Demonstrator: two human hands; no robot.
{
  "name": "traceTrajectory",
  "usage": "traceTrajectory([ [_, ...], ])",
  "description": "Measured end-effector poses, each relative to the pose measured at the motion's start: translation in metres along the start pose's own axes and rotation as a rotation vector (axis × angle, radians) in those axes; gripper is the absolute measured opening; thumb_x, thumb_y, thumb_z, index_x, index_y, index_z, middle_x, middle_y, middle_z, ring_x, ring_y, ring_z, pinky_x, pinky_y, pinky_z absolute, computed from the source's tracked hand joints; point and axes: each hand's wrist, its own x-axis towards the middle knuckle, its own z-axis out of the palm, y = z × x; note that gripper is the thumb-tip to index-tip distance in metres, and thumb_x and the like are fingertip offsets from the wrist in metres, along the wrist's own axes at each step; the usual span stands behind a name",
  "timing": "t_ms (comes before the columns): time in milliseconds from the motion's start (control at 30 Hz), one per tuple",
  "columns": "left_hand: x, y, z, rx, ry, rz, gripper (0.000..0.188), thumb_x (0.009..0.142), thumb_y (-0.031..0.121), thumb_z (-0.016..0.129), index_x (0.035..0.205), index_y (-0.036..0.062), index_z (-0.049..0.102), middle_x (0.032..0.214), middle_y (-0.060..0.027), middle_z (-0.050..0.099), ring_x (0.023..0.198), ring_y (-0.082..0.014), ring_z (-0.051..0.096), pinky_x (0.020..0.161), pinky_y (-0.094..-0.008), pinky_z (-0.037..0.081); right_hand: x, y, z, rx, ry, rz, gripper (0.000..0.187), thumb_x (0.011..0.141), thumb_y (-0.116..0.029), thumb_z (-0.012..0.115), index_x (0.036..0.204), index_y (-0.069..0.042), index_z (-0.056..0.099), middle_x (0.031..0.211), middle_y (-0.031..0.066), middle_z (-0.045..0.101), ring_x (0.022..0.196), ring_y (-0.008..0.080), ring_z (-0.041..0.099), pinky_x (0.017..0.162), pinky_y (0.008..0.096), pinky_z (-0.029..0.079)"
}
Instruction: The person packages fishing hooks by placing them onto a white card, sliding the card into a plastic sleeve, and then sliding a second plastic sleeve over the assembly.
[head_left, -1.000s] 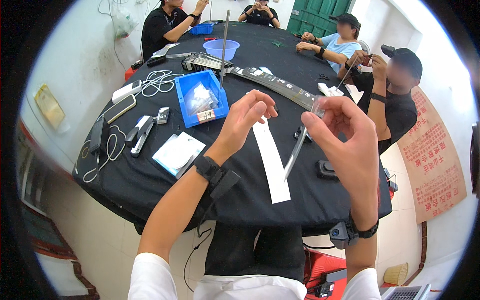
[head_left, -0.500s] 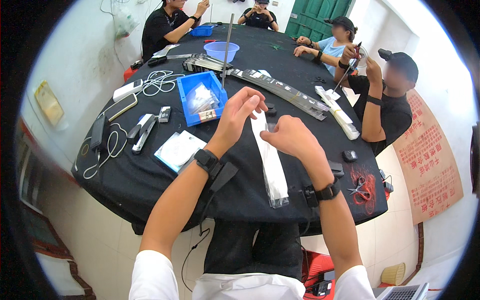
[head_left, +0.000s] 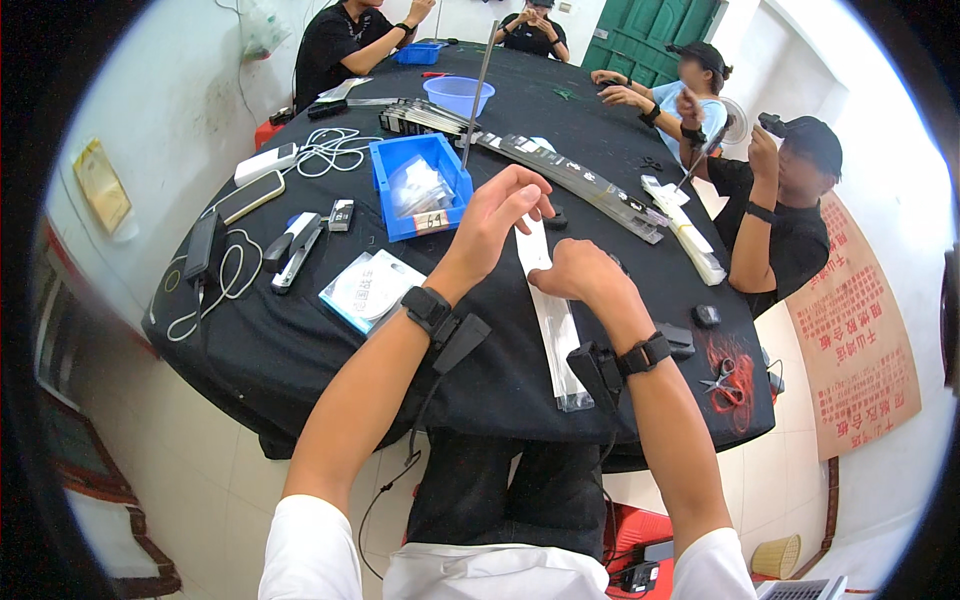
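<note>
Your right hand [head_left: 585,270] is down at the bench [head_left: 500,370] instead of raised as it was a second ago, and the clear sleeve [head_left: 575,402] it held up now lies lengthwise along the white strip [head_left: 552,318]. That brings the two pieces together, apparently aligned; whether the strip is inside or beneath the plastic, you cannot tell.

From the left: a silver and black stapler [head_left: 297,250], then a white-and-blue packet [head_left: 372,290] whose round white face carries faint dark print. Behind it, a blue bin [head_left: 398,228] bears a pale label [head_left: 431,221] with dark marking.

Next, your left hand [head_left: 495,220] is loosely curled above the strip's far end; any pinch is hidden. The strip runs from there toward your lap, clear plastic showing past its near end. Your right thumb rests at its edge, fingers bent under; their grip cannot be told.

Beyond, long dark packs [head_left: 575,180] show pale characters. Farther right are scissors [head_left: 718,380] on red thread [head_left: 738,405], then a brown wall sheet [head_left: 855,340] with large red characters.
</note>
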Motion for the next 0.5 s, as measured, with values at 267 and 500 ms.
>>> traceTrajectory([
  [267, 0.001, -0.001, -0.002, -0.025, -0.015, -0.01, 0.044, 0.101, 0.04, 0.046, 0.115, 0.0023, 0.062, 0.095, -0.0076, 0.067, 0.09, -0.0144, 0.061, 0.073, -0.0285, 0.05, 0.019, -0.003, 0.007, -0.033, 0.071, -0.054, 0.055, 0.08, -0.043, 0.073, 0.11, 0.004, 0.073, 0.112, 0.0243, 0.073, 0.104, 0.0382, 0.072, 0.09, 0.0453, 0.058],
  [500, 0.003, 0.0, 0.0, -0.065, 0.025, 0.018, 0.038, 0.1, 0.035, 0.053, 0.109, -0.0004, 0.064, 0.091, -0.008, 0.069, 0.083, -0.0125, 0.062, 0.067, -0.0265, 0.05, 0.03, -0.003, 0.009, -0.022, 0.096, -0.048, 0.057, 0.082, -0.045, 0.074, 0.113, 0.003, 0.073, 0.114, 0.0233, 0.073, 0.107, 0.0362, 0.071, 0.093, 0.0443, 0.057],
])
